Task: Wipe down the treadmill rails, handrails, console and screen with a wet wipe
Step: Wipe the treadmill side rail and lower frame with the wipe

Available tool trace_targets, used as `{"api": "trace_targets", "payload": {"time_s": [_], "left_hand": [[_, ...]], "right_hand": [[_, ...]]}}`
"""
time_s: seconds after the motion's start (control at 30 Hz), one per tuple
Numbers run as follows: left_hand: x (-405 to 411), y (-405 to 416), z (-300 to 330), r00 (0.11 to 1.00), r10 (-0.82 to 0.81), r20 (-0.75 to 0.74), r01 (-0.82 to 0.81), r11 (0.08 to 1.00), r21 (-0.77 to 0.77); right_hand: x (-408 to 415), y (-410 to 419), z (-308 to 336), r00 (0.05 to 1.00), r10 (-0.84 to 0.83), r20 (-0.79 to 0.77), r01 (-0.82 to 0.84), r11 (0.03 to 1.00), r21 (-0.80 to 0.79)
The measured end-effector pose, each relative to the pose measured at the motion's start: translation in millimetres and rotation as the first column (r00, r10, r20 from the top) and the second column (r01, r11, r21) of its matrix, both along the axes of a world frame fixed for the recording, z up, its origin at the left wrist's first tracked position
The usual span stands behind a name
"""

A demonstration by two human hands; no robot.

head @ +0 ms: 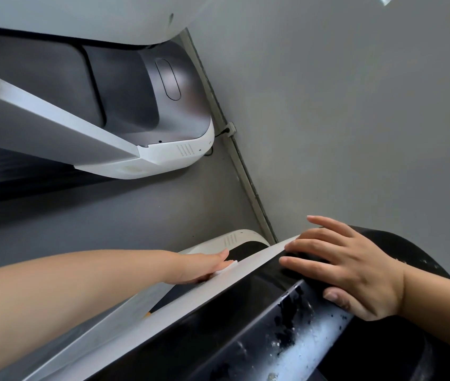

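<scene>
Wet wipe: a small white folded wet wipe (228,266) is seen low in the middle of the view, pressed under the fingers of the left hand (200,266); only its edge shows past the fingertips
Left hand: laid flat with straight fingers on the wipe, nothing gripped; the bare forearm comes in from the lower left
Rail: the wipe lies against the pale grey side rail (163,298) of the near black and white treadmill (218,325), close to its rounded white front end cover (241,237)
Right hand: the right hand (353,266) is spread wide, fingers resting on the black glossy surface just beside the rail; nothing is held; the thumb touches a scuffed, worn black panel (295,323)
Surroundings: a second treadmill (163,105) with a grey motor cover and white trim is seen at upper left, well apart; grey floor (108,215) lies between; a grey wall (355,105) rises at right
</scene>
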State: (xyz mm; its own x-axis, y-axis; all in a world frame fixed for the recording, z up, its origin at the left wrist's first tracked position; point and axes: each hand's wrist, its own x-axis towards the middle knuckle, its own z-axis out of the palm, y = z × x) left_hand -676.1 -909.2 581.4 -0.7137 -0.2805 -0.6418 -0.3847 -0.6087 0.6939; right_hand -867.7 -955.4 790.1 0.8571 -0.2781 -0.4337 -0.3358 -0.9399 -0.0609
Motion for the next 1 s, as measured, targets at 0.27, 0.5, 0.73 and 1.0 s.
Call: {"api": "trace_targets", "payload": {"time_s": [0.27,0.5,0.73,1.0], "left_hand": [[1.8,0.4,-6.6,0.999,0.032,-0.004,-0.031,0.994,0.104],[-17.8,-31.3,63.0,0.992,0.057,-0.108,-0.080,0.972,-0.222],[-4.5,-24.2,98.1,0.953,0.073,-0.295,-0.138,0.969,-0.206],[-33.2,-54.2,85.9,0.959,0.188,-0.213,-0.227,0.958,-0.175]], "right_hand": [[-0.1,0.4,0.3,1.000,0.003,0.024,-0.003,1.000,-0.019],[-4.5,1.7,-2.0,0.989,0.032,0.146,-0.022,0.997,-0.069],[-27.8,-1.6,5.3,0.952,0.036,0.305,0.022,0.982,-0.187],[-61.2,-24.0,-0.9,0.957,0.015,0.291,0.073,0.955,-0.288]]}}
